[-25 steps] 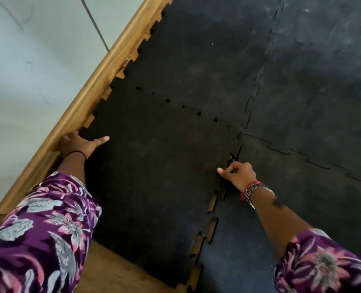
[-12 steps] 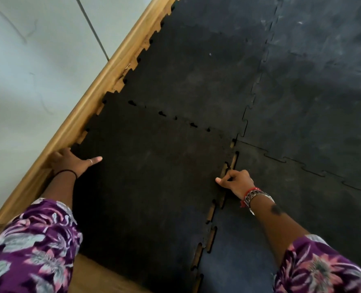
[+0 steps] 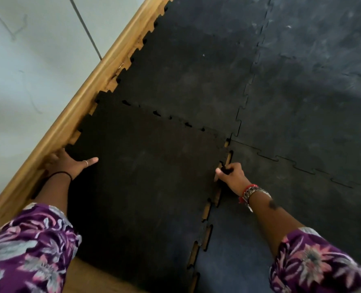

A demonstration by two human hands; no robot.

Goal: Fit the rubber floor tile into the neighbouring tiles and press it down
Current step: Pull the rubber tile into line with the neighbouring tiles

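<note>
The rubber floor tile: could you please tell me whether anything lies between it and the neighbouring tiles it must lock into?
Nothing visible does. The left hand rests at the wall-side edge of the rubber floor tile, the right hand pinches its right edge, and the open seam there shows only bare wooden floor.

Black rubber tile, toothed edges not seated, gaps beside neighbouring tiles

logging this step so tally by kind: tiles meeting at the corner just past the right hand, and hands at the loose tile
tiles: 4 (loose tile, far tile, far-right tile, right tile)
hands: 2 (left hand, right hand)
total: 6
</note>
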